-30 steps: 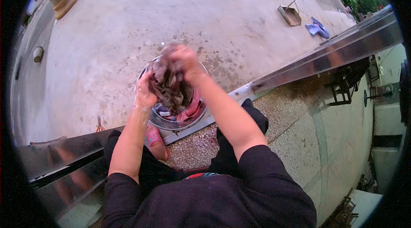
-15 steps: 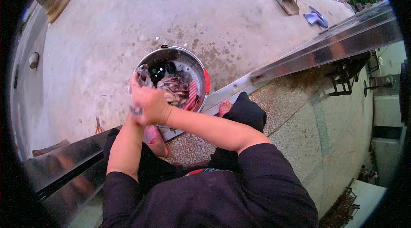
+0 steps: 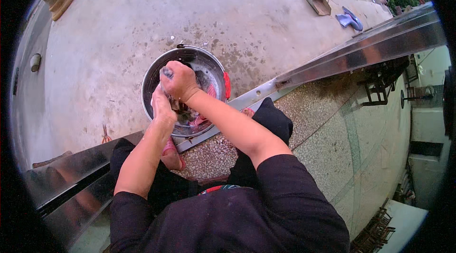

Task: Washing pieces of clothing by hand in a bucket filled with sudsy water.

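A round metal bucket [image 3: 217, 69] with a red grip [image 3: 227, 85] on its bail stands in front of my feet. Wet, dark clothes [image 3: 181, 110] and a red-and-white striped cloth [image 3: 211, 90] lie inside it. Over the bucket, my right hand [image 3: 181, 82] is clenched in a fist, and a bit of grey, soapy cloth [image 3: 166, 72] pokes out of it. Just below and left of it, my left hand [image 3: 162, 105] is closed on the same cloth, with its fingers partly hidden. The two hands are pressed close together.
A metal door track [image 3: 259, 93] runs slantwise beside the bucket, next to my pink sandals [image 3: 169, 146]. An orange-handled tool [image 3: 106, 136] lies at the left. Farther off are a long-handled dustpan [image 3: 319, 5], a blue-violet boot [image 3: 349, 19] and a column base [image 3: 65, 2].
My right hand has moved up and to the right, now above the bucket's middle. The left hand shows more clearly below it. The cloth between them has shifted with the hands.
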Available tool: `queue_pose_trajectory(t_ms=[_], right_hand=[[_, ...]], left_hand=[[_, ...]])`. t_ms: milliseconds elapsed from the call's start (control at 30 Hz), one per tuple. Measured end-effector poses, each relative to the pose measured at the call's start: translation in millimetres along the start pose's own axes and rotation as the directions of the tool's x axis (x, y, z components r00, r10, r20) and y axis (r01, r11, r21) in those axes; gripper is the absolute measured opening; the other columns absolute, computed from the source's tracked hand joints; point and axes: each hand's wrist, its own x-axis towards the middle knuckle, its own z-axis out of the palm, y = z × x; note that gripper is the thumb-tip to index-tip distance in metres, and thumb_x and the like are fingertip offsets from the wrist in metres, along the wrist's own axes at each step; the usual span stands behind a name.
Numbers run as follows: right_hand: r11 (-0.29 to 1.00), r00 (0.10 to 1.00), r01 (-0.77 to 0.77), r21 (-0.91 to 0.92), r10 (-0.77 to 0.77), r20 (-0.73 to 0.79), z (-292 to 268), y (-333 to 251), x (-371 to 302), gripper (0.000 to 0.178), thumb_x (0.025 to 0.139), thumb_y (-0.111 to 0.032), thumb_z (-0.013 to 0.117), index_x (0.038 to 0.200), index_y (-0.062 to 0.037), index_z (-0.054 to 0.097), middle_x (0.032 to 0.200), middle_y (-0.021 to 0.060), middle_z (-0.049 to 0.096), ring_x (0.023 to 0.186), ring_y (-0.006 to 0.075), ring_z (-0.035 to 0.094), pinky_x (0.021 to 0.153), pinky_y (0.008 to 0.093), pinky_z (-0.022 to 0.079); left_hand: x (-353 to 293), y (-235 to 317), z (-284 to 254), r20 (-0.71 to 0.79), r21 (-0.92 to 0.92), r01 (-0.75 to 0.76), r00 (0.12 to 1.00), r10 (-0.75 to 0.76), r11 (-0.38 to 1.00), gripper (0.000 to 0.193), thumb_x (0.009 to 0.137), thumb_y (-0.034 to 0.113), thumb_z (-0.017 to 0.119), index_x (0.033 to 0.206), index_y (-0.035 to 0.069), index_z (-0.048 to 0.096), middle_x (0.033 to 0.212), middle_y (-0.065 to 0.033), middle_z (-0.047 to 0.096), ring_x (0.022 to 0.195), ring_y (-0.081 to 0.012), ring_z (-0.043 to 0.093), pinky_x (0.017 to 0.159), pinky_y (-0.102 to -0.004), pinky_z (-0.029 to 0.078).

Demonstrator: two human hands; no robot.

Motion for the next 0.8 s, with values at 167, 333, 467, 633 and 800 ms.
queue_pose_trajectory(t_ms=[167, 333, 467, 633, 800], right_hand=[[0.86, 0.865, 0.429, 0.278, -0.479, 0.147, 4.7, -69.8, -48.1, 0.022, 0.056, -0.023, 0.065, 0.067, -0.0083, 0.053, 0.076, 0.0132, 0.056, 0.073, 0.0296, 0.056, 0.064, 0.0371, 0.045], [0.929, 0.926, 0.371, 0.018, -0.371, 0.068, -2.7, -34.2, -15.3, 0.022, 0.059, -0.026, 0.065, 0.066, -0.0084, 0.054, 0.073, 0.0115, 0.056, 0.071, 0.027, 0.057, 0.059, 0.0368, 0.046], [1.0, 0.999, -0.012, 0.02, 0.011, 0.05, -21.7, -18.7, 12.3, 0.023, 0.071, -0.029, 0.057, 0.074, -0.0068, 0.057, 0.068, 0.0165, 0.057, 0.068, 0.0339, 0.057, 0.059, 0.0392, 0.046], [0.983, 0.858, -0.185, -0.019, 0.171, 0.484, -31.9, 28.0, 38.9, 0.023, 0.069, -0.023, 0.05, 0.073, -0.0016, 0.058, 0.067, 0.0166, 0.06, 0.067, 0.0316, 0.06, 0.062, 0.0392, 0.046], [0.999, 0.714, 0.052, -0.011, -0.03, 0.699, -48.5, -8.6, 34.6, 0.063, 0.061, -0.018, 0.059, 0.118, -0.0015, 0.041, 0.102, 0.0194, 0.055, 0.098, 0.0269, 0.052, 0.085, 0.0312, 0.04]], left_hand=[[98.5, -40.7, -99.4, 0.614, 0.081, -0.732, 0.571, 0.544, 0.677, 0.036, 0.085, 0.026, 0.035, 0.111, 0.005, 0.046, 0.108, -0.0088, 0.049, 0.102, -0.0191, 0.048, 0.088, -0.0338, 0.04], [47.4, -14.1, -44.5, 0.437, -0.075, -0.276, 0.855, 0.281, 0.958, 0.029, 0.085, 0.025, 0.04, 0.1, 0.005, 0.055, 0.097, -0.0043, 0.056, 0.088, -0.0158, 0.054, 0.077, -0.0286, 0.044], [18.5, 18.6, -12.2, 0.252, -0.099, 0.074, 0.967, -0.047, 0.992, 0.027, 0.085, 0.026, 0.045, 0.096, 0.007, 0.06, 0.092, -0.0033, 0.06, 0.086, -0.0156, 0.058, 0.077, -0.0294, 0.046], [45.7, 63.5, -25.8, 0.004, -0.133, -0.139, 0.99, 0.141, 0.981, 0.029, 0.085, 0.031, 0.044, 0.096, 0.008, 0.06, 0.091, -0.0036, 0.061, 0.081, -0.0166, 0.059, 0.072, -0.032, 0.048], [46.0, 49.3, -23.4, 0.072, -0.056, -0.06, 0.995, 0.064, 0.997, 0.03, 0.087, 0.03, 0.043, 0.099, 0.006, 0.057, 0.093, -0.0044, 0.059, 0.082, -0.0173, 0.057, 0.072, -0.0335, 0.048]])
